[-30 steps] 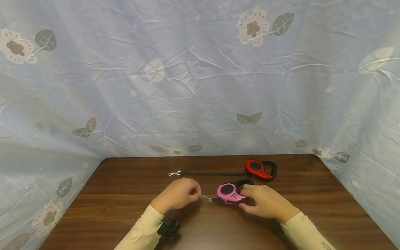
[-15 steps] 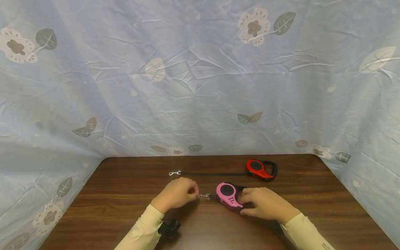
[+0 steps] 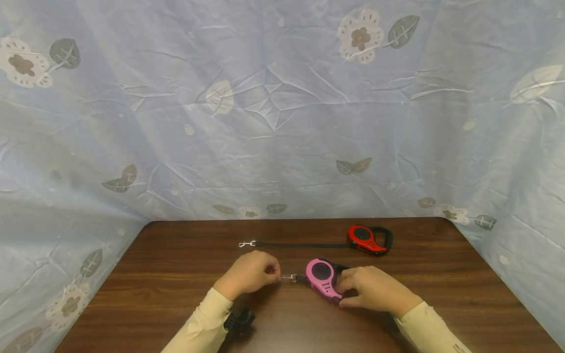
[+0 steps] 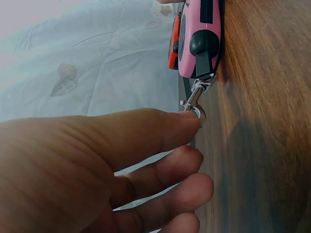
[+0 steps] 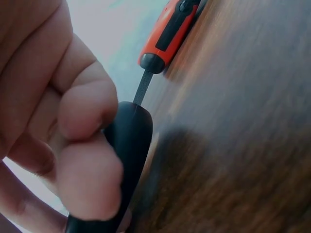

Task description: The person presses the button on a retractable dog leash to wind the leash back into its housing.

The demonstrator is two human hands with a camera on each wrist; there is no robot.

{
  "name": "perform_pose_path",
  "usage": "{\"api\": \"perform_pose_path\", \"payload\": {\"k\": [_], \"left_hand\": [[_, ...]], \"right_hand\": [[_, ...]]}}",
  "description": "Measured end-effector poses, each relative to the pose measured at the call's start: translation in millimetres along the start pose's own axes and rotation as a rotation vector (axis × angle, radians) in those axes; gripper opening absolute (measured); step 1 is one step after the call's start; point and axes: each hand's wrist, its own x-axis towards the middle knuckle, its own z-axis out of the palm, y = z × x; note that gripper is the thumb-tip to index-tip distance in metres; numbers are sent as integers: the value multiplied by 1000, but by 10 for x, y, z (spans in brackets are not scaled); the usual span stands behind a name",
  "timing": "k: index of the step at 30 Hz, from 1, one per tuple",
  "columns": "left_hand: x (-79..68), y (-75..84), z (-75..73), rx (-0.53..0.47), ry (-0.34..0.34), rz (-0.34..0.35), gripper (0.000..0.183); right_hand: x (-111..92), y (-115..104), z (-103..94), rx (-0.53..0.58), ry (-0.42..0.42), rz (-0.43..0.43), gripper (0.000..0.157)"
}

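A pink retractable dog leash (image 3: pixel 320 272) with a black round centre lies on the table between the hands. My left hand (image 3: pixel 251 274) pinches the end of its metal snap hook (image 4: pixel 195 97) between thumb and forefinger, and the other fingers curl loosely below. Only a short stretch of black strap shows between hook and casing. On the other side, my right hand (image 3: pixel 375 289) holds the leash's black handle (image 5: pixel 132 145), which the fingers partly hide in the head view.
Behind the pink leash lies a red retractable leash (image 3: pixel 363 235). Its black strap (image 3: pixel 300 244) runs straight left to a metal snap hook (image 3: pixel 247 244). A patterned curtain (image 3: pixel 282 122) hangs round the back and sides of the wooden table (image 3: pixel 176 264).
The pink leash's casing has turned, its handle end swinging towards the front. My right hand shifted slightly nearer with it. The left hand moved a little left, and the snap hook now lies level.
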Motion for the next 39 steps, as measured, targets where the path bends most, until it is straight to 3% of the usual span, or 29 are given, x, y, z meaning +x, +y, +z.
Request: {"api": "perform_pose_path", "payload": {"k": [24,32,39], "left_hand": [[-6,-44,-28,-13,-5,-59,11],[-7,-76,-73,-13,47,-81,9],[-11,-129,-121,9,148,-117,7]], "right_hand": [[17,-13,8,-11,24,-15,17],[10,-25,-26,10,14,10,16],[6,-37,-41,11,31,37,12]]}}
